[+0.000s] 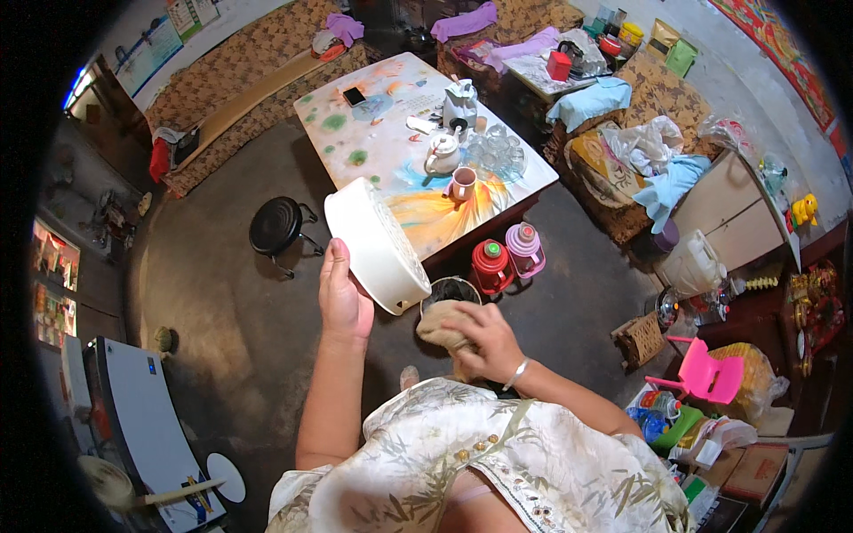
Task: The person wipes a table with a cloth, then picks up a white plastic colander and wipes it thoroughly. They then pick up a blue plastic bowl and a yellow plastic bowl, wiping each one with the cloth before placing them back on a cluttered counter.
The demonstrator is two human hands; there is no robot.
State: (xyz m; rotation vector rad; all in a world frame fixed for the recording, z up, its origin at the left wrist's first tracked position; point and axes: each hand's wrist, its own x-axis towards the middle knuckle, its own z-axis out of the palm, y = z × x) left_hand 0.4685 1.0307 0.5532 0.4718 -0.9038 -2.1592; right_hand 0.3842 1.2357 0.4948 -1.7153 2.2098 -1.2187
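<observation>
My left hand (343, 293) grips the lower left side of a round white plastic container (373, 243), which is tilted on its side in front of the table's near corner. In my right hand (490, 340) is a bunched tan cloth (446, 324), just to the right of the container and below it, apart from it. Behind the cloth a dark bin with a pale rim (476, 290) stands on the floor, partly hidden. The inside of the container cannot be told from this angle.
The painted table (320, 126) bears a white teapot (443, 153), a mug (463, 184), glasses and a phone (354, 97). Red (492, 266) and pink (526, 248) thermos flasks stand beside it. A black stool (275, 226) is at left, a pink chair (710, 372) at right.
</observation>
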